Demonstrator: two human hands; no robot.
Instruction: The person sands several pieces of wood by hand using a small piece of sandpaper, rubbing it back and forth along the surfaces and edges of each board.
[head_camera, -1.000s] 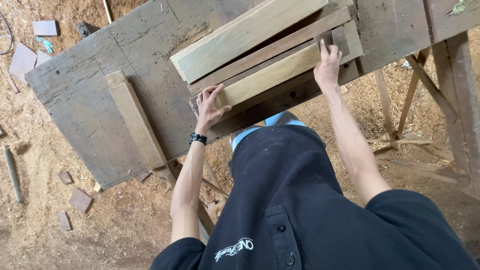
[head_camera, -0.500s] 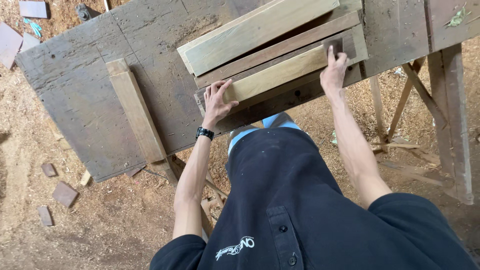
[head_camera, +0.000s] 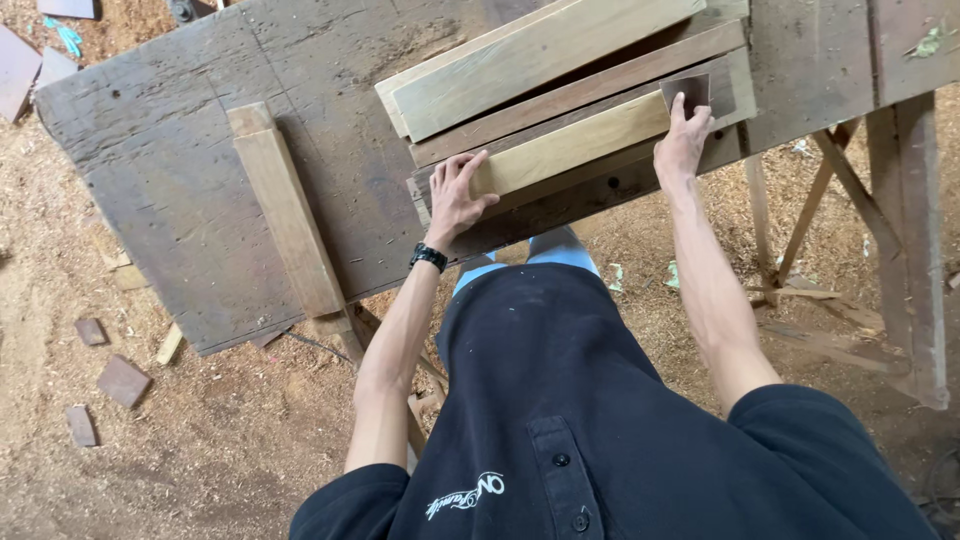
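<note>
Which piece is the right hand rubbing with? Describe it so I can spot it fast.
Find the dark workbench, then the stack of pale planks at its near edge. The right hand presses a small dark brown sandpaper square there, far darker than the planks.

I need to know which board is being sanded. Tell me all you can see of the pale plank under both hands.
The pale plank is a long, yellowish strip of bare wood, lying flat and slanted on the workbench among darker planks. The left hand presses its near end; the right hand holds a dark sandpaper piece against its far end.
</note>
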